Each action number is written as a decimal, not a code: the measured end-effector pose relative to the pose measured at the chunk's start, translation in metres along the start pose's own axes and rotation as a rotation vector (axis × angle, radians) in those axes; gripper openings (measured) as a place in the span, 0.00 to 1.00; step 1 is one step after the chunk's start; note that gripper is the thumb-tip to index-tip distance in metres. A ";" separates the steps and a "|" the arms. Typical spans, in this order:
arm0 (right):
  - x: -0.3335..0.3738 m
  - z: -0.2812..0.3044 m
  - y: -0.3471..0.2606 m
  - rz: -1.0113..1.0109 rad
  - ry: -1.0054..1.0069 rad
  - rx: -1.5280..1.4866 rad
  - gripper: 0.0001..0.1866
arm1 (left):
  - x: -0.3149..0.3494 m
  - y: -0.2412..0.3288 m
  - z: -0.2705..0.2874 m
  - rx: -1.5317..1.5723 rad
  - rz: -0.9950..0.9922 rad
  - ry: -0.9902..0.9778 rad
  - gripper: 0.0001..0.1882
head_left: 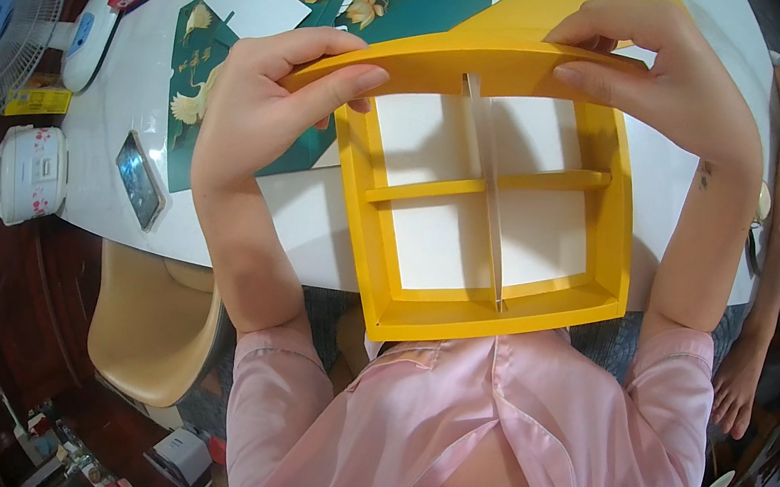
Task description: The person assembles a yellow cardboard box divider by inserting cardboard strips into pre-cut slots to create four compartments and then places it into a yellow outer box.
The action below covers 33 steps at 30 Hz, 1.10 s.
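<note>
In the middle of the head view, I pinch the yellow divided tray (pixel 433 191) between thumbs and fingers, left hand (pixel 276 95) at its eleven o'clock, right hand (pixel 662 78) at one. Toward eleven, my left hand partly covers green printed sheets (pixel 297 154); a phone (pixel 139 181) and rice cooker (pixel 29 175) sit at nine, a fan (pixel 4 25) at ten.

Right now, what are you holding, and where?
A yellow divided box, gripped by its far wall: left hand at one end, right hand near the other.
</note>
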State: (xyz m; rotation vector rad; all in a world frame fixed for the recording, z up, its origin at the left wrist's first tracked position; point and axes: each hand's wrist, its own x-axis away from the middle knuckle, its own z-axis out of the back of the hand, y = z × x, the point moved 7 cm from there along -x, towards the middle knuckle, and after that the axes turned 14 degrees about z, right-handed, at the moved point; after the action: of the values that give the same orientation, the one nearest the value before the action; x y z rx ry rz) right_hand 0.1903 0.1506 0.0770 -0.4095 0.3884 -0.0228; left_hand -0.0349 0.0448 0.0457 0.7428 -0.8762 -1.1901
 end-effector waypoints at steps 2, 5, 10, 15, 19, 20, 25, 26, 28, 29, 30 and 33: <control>0.003 -0.005 0.003 -0.034 -0.014 -0.070 0.11 | -0.003 0.001 -0.004 0.007 -0.002 -0.022 0.12; 0.007 -0.012 0.009 -0.068 -0.003 -0.082 0.12 | -0.007 0.000 -0.011 0.072 0.044 -0.096 0.13; -0.005 -0.009 0.010 -0.426 -0.017 -0.403 0.12 | -0.017 -0.013 -0.014 0.208 0.152 -0.179 0.15; -0.012 -0.007 -0.003 -0.363 -0.114 -0.240 0.13 | -0.016 -0.014 -0.018 0.191 0.135 -0.175 0.14; -0.002 -0.019 0.009 -0.442 -0.241 -0.348 0.14 | -0.014 -0.006 -0.027 0.150 0.067 -0.220 0.12; 0.000 -0.020 0.010 -0.435 -0.250 -0.352 0.13 | -0.014 -0.006 -0.029 0.107 0.097 -0.254 0.17; -0.006 -0.023 0.000 -0.477 -0.369 -0.348 0.12 | -0.018 -0.014 -0.020 0.002 -0.041 -0.143 0.23; -0.004 -0.022 0.000 -0.456 -0.336 -0.337 0.11 | -0.016 -0.020 -0.013 0.026 -0.008 -0.082 0.22; 0.014 -0.014 0.006 -0.457 -0.261 -0.304 0.11 | -0.013 -0.001 -0.006 0.090 0.047 0.034 0.22; 0.029 -0.012 0.013 -0.464 -0.219 -0.292 0.12 | -0.011 0.003 -0.003 0.036 0.033 0.078 0.20; 0.042 -0.009 0.016 -0.478 -0.172 -0.274 0.13 | -0.010 0.008 -0.002 -0.015 0.014 0.116 0.19; 0.055 -0.015 0.007 -0.550 -0.039 -0.349 0.11 | -0.002 0.021 -0.003 -0.197 -0.124 0.234 0.17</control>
State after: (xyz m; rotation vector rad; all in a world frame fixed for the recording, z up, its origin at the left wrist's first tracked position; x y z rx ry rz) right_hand 0.2349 0.1456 0.0413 -0.8513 0.2311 -0.4869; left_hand -0.0229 0.0512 0.0616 0.7658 -0.5173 -1.2491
